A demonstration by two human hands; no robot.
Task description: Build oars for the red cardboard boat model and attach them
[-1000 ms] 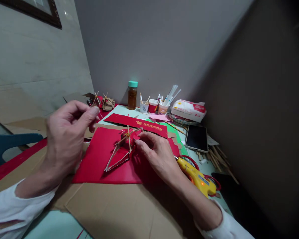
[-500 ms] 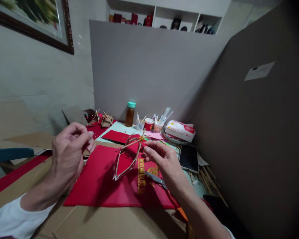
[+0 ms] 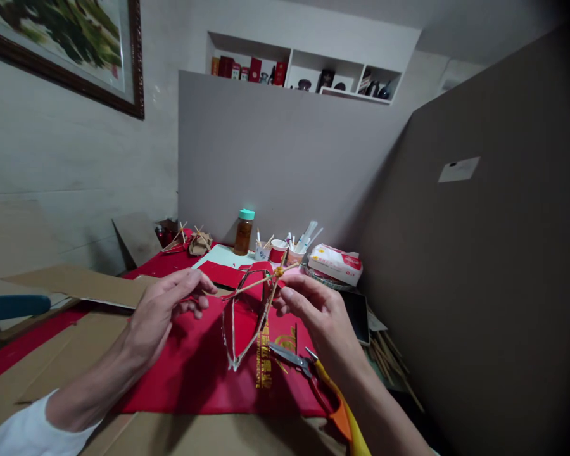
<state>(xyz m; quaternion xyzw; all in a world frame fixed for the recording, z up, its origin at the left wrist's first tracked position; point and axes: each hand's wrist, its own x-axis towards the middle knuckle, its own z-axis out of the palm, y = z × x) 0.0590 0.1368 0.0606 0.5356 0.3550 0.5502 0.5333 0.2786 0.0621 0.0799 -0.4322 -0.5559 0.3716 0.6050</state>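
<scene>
A small frame of thin bamboo sticks (image 3: 247, 316), tied at a yellow knot near its top, hangs above a red paper sheet (image 3: 204, 367). My right hand (image 3: 313, 310) pinches the frame just below the knot. Fingers of my left hand (image 3: 168, 310) are closed on the end of one stick that juts out to the left. Part of the frame is covered with red paper.
Pliers with orange handles (image 3: 313, 380) lie on the red sheet by my right wrist. Behind stand a brown bottle with a teal cap (image 3: 244, 232), cups of pens (image 3: 285, 250), a tissue pack (image 3: 335, 264), a dark tablet (image 3: 358, 313) and loose sticks (image 3: 389, 361). Cardboard (image 3: 76, 285) covers the left.
The stick frame has been lifted off the red sheet and turned upright. My left hand came in from the left and took hold of a stick end. The view tilted upward.
</scene>
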